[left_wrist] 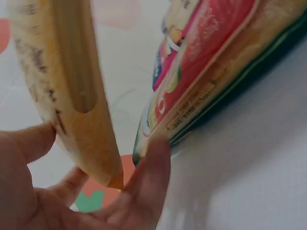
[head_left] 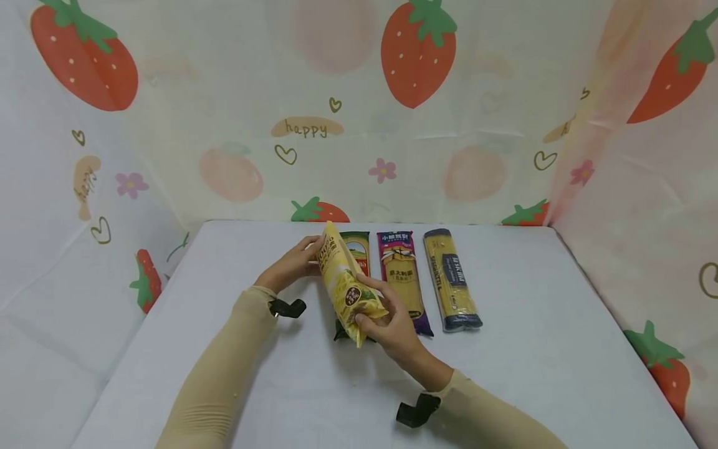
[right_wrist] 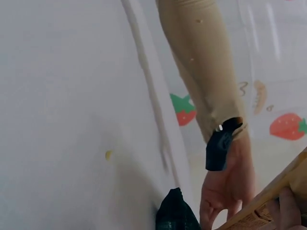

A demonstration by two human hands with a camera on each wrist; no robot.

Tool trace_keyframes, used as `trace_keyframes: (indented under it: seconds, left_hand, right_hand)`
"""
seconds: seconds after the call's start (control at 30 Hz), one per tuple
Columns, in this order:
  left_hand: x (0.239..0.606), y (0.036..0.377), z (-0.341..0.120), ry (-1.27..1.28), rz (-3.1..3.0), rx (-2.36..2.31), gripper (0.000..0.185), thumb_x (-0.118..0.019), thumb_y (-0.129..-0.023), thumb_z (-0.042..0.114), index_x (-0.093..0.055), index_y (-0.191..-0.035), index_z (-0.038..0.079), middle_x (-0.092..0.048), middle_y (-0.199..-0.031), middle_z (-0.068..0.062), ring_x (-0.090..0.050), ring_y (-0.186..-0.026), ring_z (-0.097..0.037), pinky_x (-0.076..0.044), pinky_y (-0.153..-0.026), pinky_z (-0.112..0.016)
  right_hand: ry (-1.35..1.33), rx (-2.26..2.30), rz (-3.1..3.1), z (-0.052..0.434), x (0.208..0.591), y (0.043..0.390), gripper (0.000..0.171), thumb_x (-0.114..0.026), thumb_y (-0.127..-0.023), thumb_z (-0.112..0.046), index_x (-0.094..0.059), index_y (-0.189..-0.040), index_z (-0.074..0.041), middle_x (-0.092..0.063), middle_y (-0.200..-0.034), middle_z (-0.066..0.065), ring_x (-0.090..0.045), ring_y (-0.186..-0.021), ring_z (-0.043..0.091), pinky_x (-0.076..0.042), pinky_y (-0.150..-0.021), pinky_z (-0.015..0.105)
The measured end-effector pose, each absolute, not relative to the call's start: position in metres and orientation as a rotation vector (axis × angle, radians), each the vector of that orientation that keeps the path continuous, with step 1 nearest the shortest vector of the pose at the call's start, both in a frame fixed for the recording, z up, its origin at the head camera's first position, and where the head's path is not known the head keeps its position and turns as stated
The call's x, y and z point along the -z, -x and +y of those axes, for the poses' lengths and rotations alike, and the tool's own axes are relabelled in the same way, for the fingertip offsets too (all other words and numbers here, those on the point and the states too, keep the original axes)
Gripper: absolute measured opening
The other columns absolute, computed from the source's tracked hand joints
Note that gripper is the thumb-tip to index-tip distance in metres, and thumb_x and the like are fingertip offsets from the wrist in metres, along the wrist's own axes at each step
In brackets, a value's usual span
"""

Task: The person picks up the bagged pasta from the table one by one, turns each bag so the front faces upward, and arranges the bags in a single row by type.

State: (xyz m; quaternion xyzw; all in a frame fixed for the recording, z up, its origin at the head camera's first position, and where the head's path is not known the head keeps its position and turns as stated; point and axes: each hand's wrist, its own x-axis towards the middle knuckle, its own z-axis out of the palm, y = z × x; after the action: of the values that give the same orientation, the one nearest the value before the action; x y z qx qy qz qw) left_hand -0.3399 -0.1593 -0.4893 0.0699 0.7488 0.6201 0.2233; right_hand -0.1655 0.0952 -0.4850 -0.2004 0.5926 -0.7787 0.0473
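Both grips close on the yellow pasta packet [head_left: 346, 284]: the left hand [head_left: 291, 265] pinches its far end, the right hand [head_left: 389, 321] curls round its near end, holding it tilted above the worktop [head_left: 533, 349]. Beneath it lies a green-edged packet [head_left: 356, 248], possibly touching. Beside that lie a purple packet [head_left: 401, 277] and a blue-labelled spaghetti packet [head_left: 451, 280].

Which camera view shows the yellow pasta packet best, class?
The head view: the whole yellow pasta packet shows, held by the left hand and right hand. The left wrist view shows a blurred end, the right wrist view just a corner.
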Motion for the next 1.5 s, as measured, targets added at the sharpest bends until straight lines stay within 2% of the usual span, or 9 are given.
trace_keyframes:
  seconds: [0.17,0.37,0.5,0.67,0.87,0.97,1.2,1.4,1.5]
  left_hand:
    - [0.492,0.341,-0.163,-0.143,1.898,-1.814,0.063,-0.051,-0.116,0.039,-0.027,-0.169,0.018,-0.047,-0.150,-0.021,-0.061,-0.122,-0.028,-0.057,-0.102,-0.039]
    - [0.495,0.340,-0.168,-0.064,1.843,-1.947,0.066,-0.057,-0.114,0.030,-0.025,-0.171,0.016,-0.046,-0.147,-0.022,-0.067,-0.108,-0.024,-0.062,-0.091,-0.035]
    - [0.496,0.339,-0.171,-0.038,1.858,-1.995,0.066,-0.060,-0.113,0.028,-0.028,-0.169,0.014,-0.050,-0.141,-0.020,-0.069,-0.104,-0.023,-0.063,-0.089,-0.034]
    - [0.495,0.338,-0.175,-0.024,1.920,-2.004,0.068,-0.064,-0.111,0.026,-0.030,-0.169,0.014,-0.056,-0.134,-0.020,-0.072,-0.099,-0.022,-0.063,-0.091,-0.037]
    - [0.494,0.337,-0.178,-0.077,2.036,-1.998,0.067,-0.067,-0.109,0.025,-0.034,-0.166,0.011,-0.064,-0.131,-0.023,-0.075,-0.092,-0.020,-0.065,-0.083,-0.037]
    - [0.492,0.334,-0.178,-0.102,2.086,-1.986,0.067,-0.068,-0.109,0.025,-0.035,-0.165,0.010,-0.065,-0.131,-0.026,-0.075,-0.089,-0.020,-0.065,-0.081,-0.035]
    - [0.489,0.331,-0.178,-0.127,2.183,-1.924,0.067,-0.070,-0.108,0.024,-0.037,-0.164,0.009,-0.060,-0.139,-0.034,-0.075,-0.087,-0.019,-0.064,-0.077,-0.034]
    - [0.487,0.329,-0.177,-0.131,2.242,-1.900,0.065,-0.070,-0.108,0.021,-0.038,-0.163,0.008,-0.061,-0.137,-0.035,-0.074,-0.085,-0.019,-0.064,-0.076,-0.033]
    - [0.486,0.330,-0.179,-0.152,2.252,-1.903,0.067,-0.071,-0.107,0.020,-0.037,-0.164,0.008,-0.059,-0.140,-0.034,-0.073,-0.093,-0.021,-0.063,-0.082,-0.033]
  right_hand:
    - [0.581,2.383,1.755,0.097,0.484,0.166,0.073,-0.070,-0.098,-0.001,-0.041,-0.164,-0.012,-0.043,-0.154,0.022,-0.059,-0.126,0.028,-0.061,-0.097,0.033]
    - [0.576,2.276,1.852,0.103,0.482,0.168,0.076,-0.072,-0.099,0.000,-0.040,-0.167,-0.013,-0.045,-0.154,0.024,-0.059,-0.126,0.028,-0.061,-0.097,0.033]
    - [0.540,2.161,1.960,0.110,0.482,0.168,0.080,-0.073,-0.100,0.000,-0.036,-0.169,-0.015,-0.048,-0.155,0.023,-0.062,-0.125,0.027,-0.062,-0.094,0.031]
    - [0.522,2.025,2.047,0.117,0.481,0.166,0.083,-0.077,-0.101,-0.008,-0.032,-0.170,-0.013,-0.054,-0.154,0.023,-0.065,-0.127,0.029,-0.062,-0.090,0.029]
    - [0.587,1.880,2.164,0.121,0.482,0.167,0.082,-0.080,-0.099,-0.011,-0.035,-0.168,-0.007,-0.057,-0.154,0.022,-0.064,-0.132,0.035,-0.057,-0.095,0.024]
    - [0.597,1.822,2.212,0.120,0.486,0.167,0.080,-0.081,-0.098,-0.013,-0.039,-0.166,-0.007,-0.052,-0.160,0.021,-0.065,-0.130,0.036,-0.057,-0.096,0.024]
    - [0.568,1.688,2.296,0.112,0.496,0.166,0.083,-0.088,-0.093,-0.019,-0.046,-0.164,-0.010,-0.055,-0.158,0.018,-0.069,-0.125,0.037,-0.059,-0.102,0.041]
    - [0.537,1.702,2.255,0.104,0.500,0.166,0.086,-0.089,-0.091,-0.019,-0.045,-0.164,-0.013,-0.060,-0.151,0.020,-0.071,-0.121,0.034,-0.061,-0.095,0.036]
    - [0.556,1.720,2.237,0.098,0.498,0.167,0.085,-0.088,-0.093,-0.016,-0.044,-0.165,-0.011,-0.057,-0.154,0.021,-0.071,-0.122,0.034,-0.061,-0.097,0.035]
